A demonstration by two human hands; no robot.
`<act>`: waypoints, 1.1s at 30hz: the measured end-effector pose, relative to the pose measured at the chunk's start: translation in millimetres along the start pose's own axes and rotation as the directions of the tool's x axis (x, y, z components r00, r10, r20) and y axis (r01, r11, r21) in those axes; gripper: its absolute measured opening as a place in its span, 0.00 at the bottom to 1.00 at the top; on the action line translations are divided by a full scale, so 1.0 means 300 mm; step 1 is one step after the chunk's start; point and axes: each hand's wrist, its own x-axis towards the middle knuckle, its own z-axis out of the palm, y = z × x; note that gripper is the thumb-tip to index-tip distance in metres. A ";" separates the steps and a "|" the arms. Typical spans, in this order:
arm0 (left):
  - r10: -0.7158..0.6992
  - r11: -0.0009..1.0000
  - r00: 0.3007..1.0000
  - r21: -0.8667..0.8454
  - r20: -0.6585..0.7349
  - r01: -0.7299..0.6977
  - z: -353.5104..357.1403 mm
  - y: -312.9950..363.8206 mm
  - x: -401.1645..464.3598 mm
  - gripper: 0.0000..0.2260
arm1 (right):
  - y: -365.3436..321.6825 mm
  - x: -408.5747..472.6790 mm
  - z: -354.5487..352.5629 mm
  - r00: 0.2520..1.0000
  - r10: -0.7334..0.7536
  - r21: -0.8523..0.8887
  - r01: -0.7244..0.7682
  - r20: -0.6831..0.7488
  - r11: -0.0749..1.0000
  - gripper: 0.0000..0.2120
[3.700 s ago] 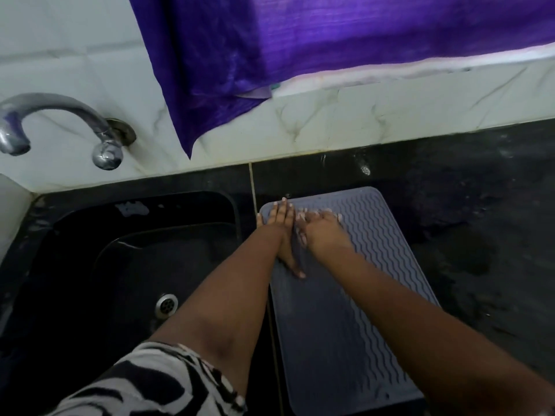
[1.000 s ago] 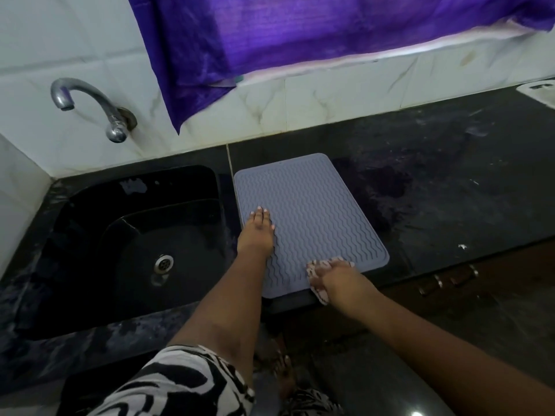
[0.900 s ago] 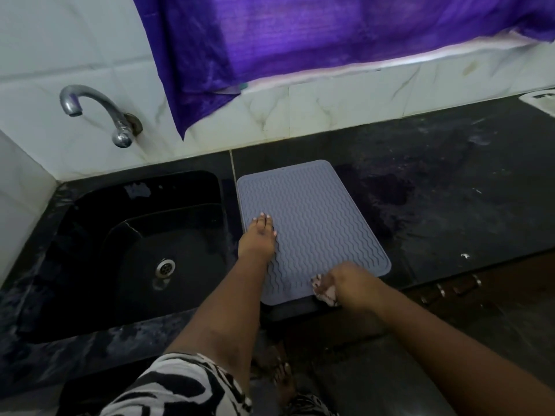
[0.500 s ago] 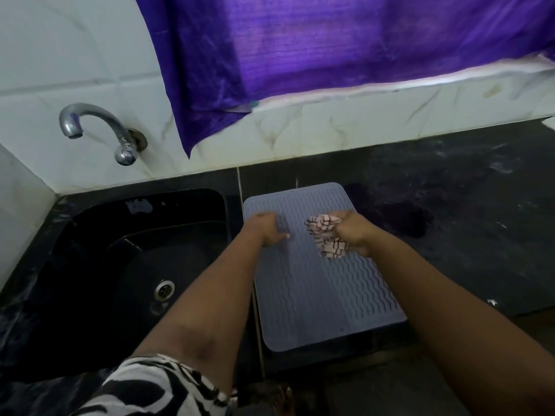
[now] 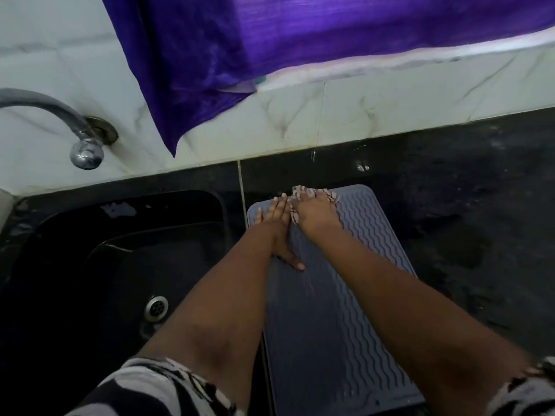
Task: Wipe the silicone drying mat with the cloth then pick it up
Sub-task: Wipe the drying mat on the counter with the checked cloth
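Note:
A grey silicone drying mat with wavy ridges lies flat on the black counter, just right of the sink. My right hand presses a pale patterned cloth onto the mat's far edge; the cloth shows around the fingers. Beside it, my left hand lies flat on the mat's far left corner with fingers spread, thumb pointing back toward me. Both forearms cover much of the mat's left half.
A black sink with a metal drain lies to the left. A chrome tap juts from the white tiled wall. A purple curtain hangs above. The black counter extends right.
My right hand has pushed the cloth from the mat's near edge up to its far edge. My left hand has slid forward to the far left corner.

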 end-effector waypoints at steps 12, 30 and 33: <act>-0.045 0.998 0.999 0.037 0.004 0.045 -0.023 0.021 -0.007 0.72 | 0.037 -0.334 -0.286 0.922 -0.055 0.084 0.025 0.383 0.996 0.13; -0.071 0.985 0.995 0.163 0.077 0.057 -0.046 0.027 0.009 0.74 | 0.000 -0.536 -0.019 0.842 0.048 -0.003 -0.055 0.538 0.998 0.24; -0.071 0.987 0.997 0.145 0.037 0.065 -0.044 0.028 -0.005 0.72 | 0.030 -0.451 -0.204 0.952 -0.088 0.213 0.025 0.294 0.977 0.15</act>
